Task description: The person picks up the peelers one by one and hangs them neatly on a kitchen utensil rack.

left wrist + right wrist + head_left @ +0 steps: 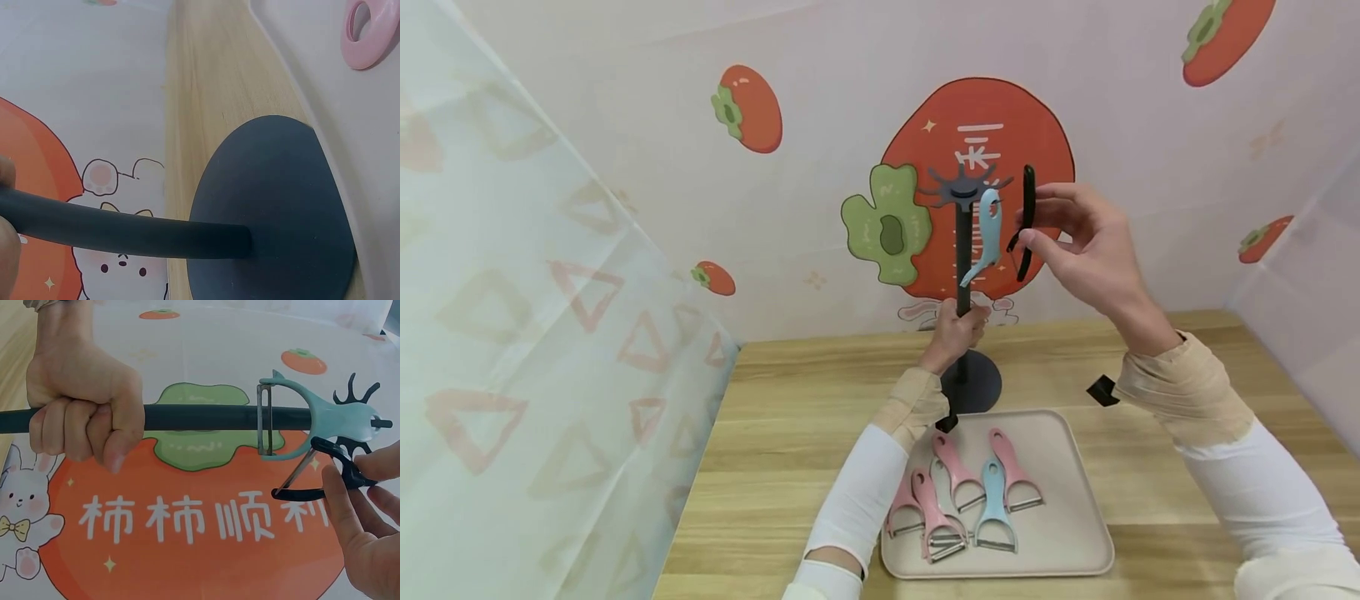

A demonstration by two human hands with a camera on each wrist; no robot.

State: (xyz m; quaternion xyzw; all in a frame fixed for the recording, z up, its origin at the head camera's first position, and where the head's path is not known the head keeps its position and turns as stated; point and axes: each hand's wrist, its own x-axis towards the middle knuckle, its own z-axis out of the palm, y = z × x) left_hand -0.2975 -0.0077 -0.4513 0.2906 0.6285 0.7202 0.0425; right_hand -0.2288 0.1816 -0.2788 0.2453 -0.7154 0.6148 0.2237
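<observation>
Left hand (958,330) grips the hook stand's pole (963,242), right hand (1096,246) pinches a black Y-peeler (1028,196), up there near the light-blue Y-peeler (991,229) hanging from the top!

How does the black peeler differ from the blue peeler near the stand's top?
Color: the black peeler is black; the blue peeler is light blue.
Support: the right hand holds the black peeler, while the blue peeler hangs on the stand.
Both have metal blades.
</observation>
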